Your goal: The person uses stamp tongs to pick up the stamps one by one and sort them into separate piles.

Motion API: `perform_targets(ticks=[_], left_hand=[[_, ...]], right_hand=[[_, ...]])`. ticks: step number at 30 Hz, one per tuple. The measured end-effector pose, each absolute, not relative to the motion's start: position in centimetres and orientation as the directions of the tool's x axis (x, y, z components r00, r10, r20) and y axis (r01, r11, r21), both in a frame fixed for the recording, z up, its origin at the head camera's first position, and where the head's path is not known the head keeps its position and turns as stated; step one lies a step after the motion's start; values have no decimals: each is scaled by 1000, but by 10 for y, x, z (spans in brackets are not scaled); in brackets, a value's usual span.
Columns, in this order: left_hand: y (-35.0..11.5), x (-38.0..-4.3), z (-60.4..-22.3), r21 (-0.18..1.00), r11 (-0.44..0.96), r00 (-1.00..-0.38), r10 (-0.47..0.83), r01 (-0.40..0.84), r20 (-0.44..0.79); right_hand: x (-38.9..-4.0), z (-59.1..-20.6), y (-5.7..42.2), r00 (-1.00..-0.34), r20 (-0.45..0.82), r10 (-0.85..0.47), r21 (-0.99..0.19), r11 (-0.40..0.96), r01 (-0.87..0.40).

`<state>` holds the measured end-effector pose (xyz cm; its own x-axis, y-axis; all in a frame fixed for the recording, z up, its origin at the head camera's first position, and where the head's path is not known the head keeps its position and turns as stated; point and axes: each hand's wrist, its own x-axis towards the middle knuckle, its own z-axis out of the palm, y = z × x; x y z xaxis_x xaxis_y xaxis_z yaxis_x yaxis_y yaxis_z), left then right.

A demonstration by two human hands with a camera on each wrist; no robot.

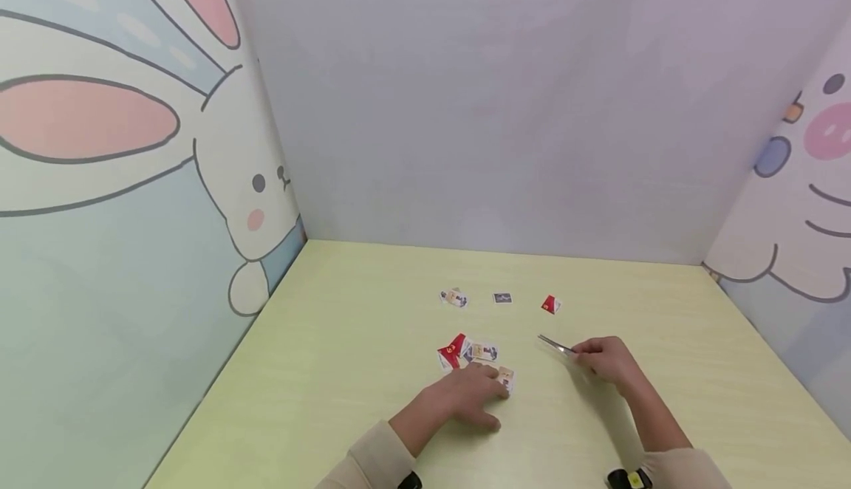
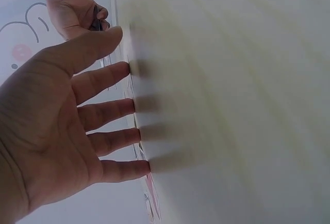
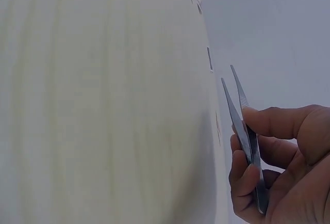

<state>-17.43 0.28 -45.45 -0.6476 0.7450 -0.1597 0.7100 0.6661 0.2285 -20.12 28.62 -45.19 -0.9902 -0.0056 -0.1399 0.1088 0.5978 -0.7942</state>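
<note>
My right hand [image 1: 608, 360] grips a pair of metal tweezers [image 1: 555, 344] above the table. In the right wrist view the tweezers [image 3: 243, 126] have their tips apart with nothing between them. My left hand [image 1: 468, 398] spreads its straight fingers over a loose group of small printed paper pieces that look like stamps. Its fingertips [image 2: 142, 167] touch the tabletop and the edges of these pieces. Beyond that hand lie a red piece [image 1: 452, 351] and a pale printed piece [image 1: 485, 352]. Another pale piece [image 1: 506, 377] sits by its index finger, partly covered.
Farther back on the pale wood-grain table [image 1: 359, 326] lie a small overlapping pile of paper pieces [image 1: 456, 298], a dark piece [image 1: 502, 298] and a red piece with white [image 1: 549, 304]. A grey backdrop [image 1: 499, 105] and cartoon-printed side panels [image 1: 100, 289] enclose the table.
</note>
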Motion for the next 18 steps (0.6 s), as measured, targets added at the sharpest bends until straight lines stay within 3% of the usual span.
perform_targets(ticks=[18], left_hand=[[4,-168,-449,209,690,-666,724,693,-180]], right_hand=[[-196,-454,279,-976,-157,-151,-764,645,23]])
